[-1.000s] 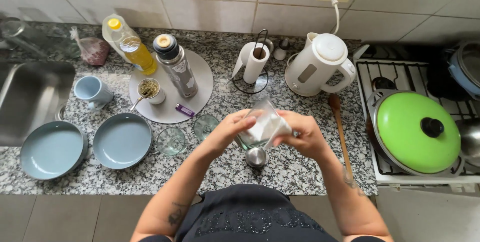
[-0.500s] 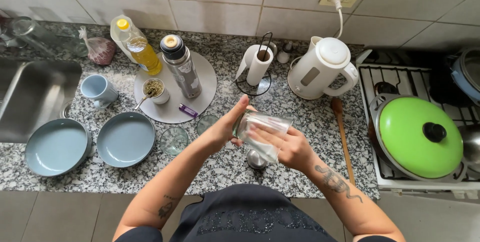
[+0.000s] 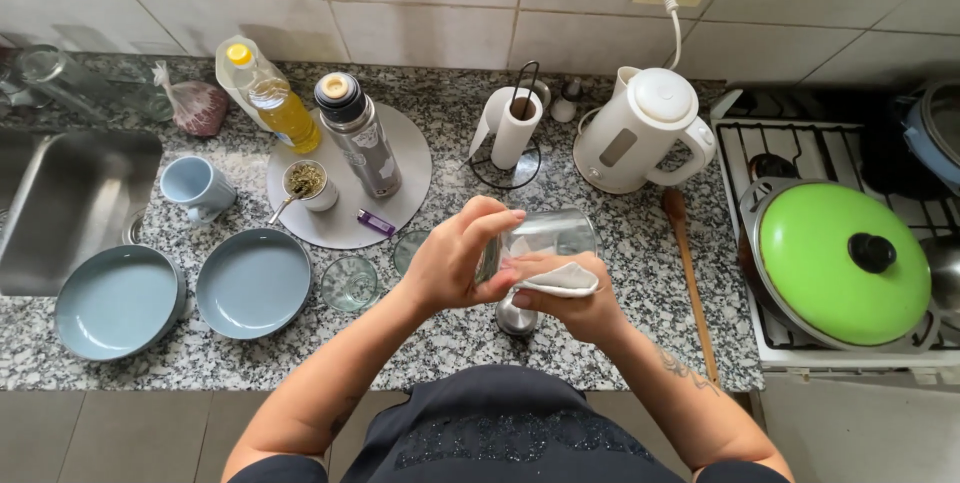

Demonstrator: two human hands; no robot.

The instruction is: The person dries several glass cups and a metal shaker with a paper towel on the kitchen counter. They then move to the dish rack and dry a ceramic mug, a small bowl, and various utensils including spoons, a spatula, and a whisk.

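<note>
Over the granite counter [image 3: 620,273] I hold a clear drinking glass [image 3: 548,235] on its side. My left hand [image 3: 455,258] grips its open end. My right hand [image 3: 565,303] presses a folded white paper towel [image 3: 560,280] against the glass from below. Under my hands a small metal object [image 3: 516,317] stands on the counter, partly hidden. Two empty clear glasses [image 3: 349,283] sit just left of my left hand.
Two blue bowls [image 3: 252,281] and a blue mug [image 3: 196,187] lie by the steel sink [image 3: 70,193]. A round tray [image 3: 410,158] carries a thermos, oil bottle and cup of herb. Paper towel holder [image 3: 512,128], white kettle [image 3: 645,133], wooden spoon [image 3: 690,273] and green-lidded pan [image 3: 838,261] on the stove stand right.
The glass has been turned from nearly upright onto its side. My right hand has slid under it with the paper towel, and my left hand now grips its open end.
</note>
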